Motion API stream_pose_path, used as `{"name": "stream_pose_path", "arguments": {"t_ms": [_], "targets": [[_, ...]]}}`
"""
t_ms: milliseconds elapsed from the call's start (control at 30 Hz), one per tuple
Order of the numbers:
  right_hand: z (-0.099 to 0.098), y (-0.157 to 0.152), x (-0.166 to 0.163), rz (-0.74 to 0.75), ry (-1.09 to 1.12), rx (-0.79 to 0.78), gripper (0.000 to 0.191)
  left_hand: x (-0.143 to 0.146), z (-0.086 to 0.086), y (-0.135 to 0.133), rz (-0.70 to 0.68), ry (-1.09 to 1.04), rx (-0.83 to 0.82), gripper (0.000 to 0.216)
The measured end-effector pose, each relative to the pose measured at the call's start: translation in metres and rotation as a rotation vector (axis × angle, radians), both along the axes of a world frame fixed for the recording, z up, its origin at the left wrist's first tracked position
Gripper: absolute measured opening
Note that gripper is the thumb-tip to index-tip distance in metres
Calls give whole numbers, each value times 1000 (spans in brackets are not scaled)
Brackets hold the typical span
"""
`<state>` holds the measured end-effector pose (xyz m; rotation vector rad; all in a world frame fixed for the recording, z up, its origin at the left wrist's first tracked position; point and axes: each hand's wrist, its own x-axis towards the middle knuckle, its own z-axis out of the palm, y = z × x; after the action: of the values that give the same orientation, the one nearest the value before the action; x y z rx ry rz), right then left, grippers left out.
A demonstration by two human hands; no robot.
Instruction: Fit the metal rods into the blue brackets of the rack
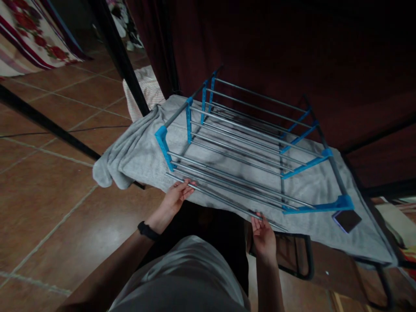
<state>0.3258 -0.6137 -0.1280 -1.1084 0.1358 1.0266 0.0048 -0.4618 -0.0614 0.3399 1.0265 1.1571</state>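
A thin grey metal rod lies across both of my hands, low in front of me at the near edge of the padded surface. My left hand pinches it near its left end, thumb and fingers closed round it. Toward the other end, my right hand grips it with the fingertips. Just beyond stands a rack of parallel metal rods with blue plastic brackets at both ends. Along the rack's near side, several rods run close to the held one, which appears apart from the brackets.
A grey blanket covers the surface under the rack. A dark flat phone-like object lies by the right bracket. Black metal posts rise at the left, and a dark red curtain hangs behind. Tiled floor extends left.
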Motion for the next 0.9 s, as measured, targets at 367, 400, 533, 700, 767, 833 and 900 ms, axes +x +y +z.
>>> {"name": "stream_pose_path", "arguments": {"t_ms": [367, 400, 533, 700, 767, 833, 900], "targets": [[-24, -17, 49, -41, -117, -42, 6, -34, 13, 6, 71, 84, 112, 8], [-24, -17, 49, -45, -134, -42, 7, -33, 14, 5, 70, 90, 123, 12], [-24, -17, 45, -39, -206, -34, 9, -28, 23, 0, 68, 106, 219, 29], [-27, -16, 44, -27, -150, -84, 5, -23, 45, -7, 55, 152, 333, 39], [-30, -16, 42, -21, -136, -97, 7, -21, 52, -9, 55, 165, 355, 39], [-33, -18, 41, -16, -113, -116, 10, -20, 56, -10, 55, 160, 363, 40], [-36, -21, 40, -15, -96, -130, 12, -20, 57, -10, 53, 147, 361, 41]]}}
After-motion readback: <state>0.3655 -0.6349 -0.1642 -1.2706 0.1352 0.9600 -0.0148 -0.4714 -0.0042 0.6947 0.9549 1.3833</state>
